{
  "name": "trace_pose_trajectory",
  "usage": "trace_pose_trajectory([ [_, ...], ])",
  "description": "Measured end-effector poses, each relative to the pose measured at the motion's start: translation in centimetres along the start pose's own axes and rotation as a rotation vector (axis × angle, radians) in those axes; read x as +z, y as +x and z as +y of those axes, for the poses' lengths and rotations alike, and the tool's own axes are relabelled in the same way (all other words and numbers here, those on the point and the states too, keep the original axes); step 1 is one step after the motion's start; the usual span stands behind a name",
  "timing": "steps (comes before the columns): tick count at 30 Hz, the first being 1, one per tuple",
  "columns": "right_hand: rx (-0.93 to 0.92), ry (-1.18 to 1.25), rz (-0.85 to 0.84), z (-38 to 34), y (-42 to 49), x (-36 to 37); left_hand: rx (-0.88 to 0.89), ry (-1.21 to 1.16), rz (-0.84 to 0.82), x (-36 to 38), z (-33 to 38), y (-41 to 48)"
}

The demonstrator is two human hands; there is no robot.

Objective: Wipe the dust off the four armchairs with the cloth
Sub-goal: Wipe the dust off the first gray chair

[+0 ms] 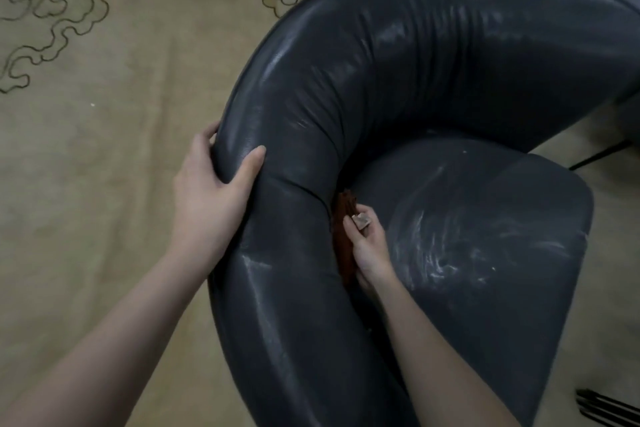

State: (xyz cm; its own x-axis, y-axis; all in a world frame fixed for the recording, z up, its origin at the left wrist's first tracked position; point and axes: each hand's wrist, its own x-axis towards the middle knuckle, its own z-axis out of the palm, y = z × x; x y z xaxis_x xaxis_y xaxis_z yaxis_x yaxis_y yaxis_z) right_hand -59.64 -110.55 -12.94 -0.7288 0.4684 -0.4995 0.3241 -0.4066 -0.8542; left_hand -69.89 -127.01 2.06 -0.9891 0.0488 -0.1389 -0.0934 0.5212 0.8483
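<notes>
Your left hand [211,184] gripped the padded rim of the grey armchair [415,62] at nine o'clock, your right hand [369,246] with fingers [360,218] curled round the brown cloth [341,243], tucked in the seat crease toward six o'clock

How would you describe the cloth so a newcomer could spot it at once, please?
Find the dark grey armchair. In the crevice between its curved padded arm and seat, the right hand holds the cloth. It is the only rust-brown thing against grey upholstery.

Right hand [370,250], cloth [341,239] against armchair [415,62]
</notes>
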Motion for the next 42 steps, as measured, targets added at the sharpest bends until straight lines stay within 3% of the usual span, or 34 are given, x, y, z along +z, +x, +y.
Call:
trace_pose_trajectory([
  [4, 0.102, 0.039, -0.037, 2.5, 2.4, -0.4, -0.015, 0.012, 0.012, 0.2, 0.0, 0.1],
  [11, 0.18, -0.172, -0.056, 6.6, 5.1, -0.7, -0.022, 0.006, 0.034, 0.3, -0.3, 0.0],
  [17, 0.155, -0.251, -0.072, 8.3, 5.5, -0.1, -0.011, -0.029, 0.039, 0.4, -0.6, 0.1],
  [24, 0.258, -0.001, -0.032, 7.3, 4.2, 1.0, 0.002, -0.005, 0.042, 0.5, -0.6, 0.2],
  [37, 0.112, 0.227, -0.029, -0.6, -0.5, 1.6, 0.002, 0.013, 0.032, 0.4, -0.7, 0.3],
  [42, -0.01, 0.165, -0.001, -2.4, -1.8, 1.7, 0.008, 0.021, 0.028, 0.4, -0.8, 0.4],
])
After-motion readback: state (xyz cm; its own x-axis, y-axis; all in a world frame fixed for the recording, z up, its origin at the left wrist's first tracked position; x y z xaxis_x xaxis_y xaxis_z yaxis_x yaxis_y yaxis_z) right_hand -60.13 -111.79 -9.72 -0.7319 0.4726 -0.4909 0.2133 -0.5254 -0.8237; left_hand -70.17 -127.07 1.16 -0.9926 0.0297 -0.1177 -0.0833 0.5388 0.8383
